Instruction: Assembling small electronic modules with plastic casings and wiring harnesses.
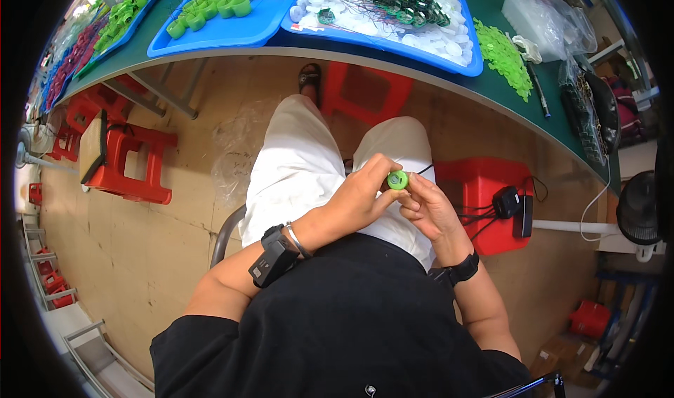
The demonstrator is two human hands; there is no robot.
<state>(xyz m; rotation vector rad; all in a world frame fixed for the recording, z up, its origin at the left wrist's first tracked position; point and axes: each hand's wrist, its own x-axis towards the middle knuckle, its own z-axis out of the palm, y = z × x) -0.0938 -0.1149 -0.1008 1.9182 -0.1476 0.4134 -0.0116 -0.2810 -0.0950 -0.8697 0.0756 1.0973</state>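
Observation:
Above my lap I hold a small round green plastic cap (pixel 397 180), with a dark disc in its middle. On one side the thumb and fingers of my left hand (pixel 361 193) pinch it. From the other side my right hand (pixel 432 205) grips its edge with thumb and forefinger, the remaining fingers curled. A thin dark wire shows just beyond the right hand; where it ends is hidden. On the table, a blue tray (pixel 203 44) carries several green cups with wires. A second blue tray (pixel 393 52) bears white translucent discs and a pile of green circuit boards (pixel 407 3).
Loose light-green pieces (pixel 502 57) lie on the green table (pixel 516 117) near a black pen-like tool (pixel 539 92) and a clear plastic bag (pixel 544 25). A red stool (pixel 484 194) with black devices and cables stands at my right, another red stool (pixel 137 162) at left.

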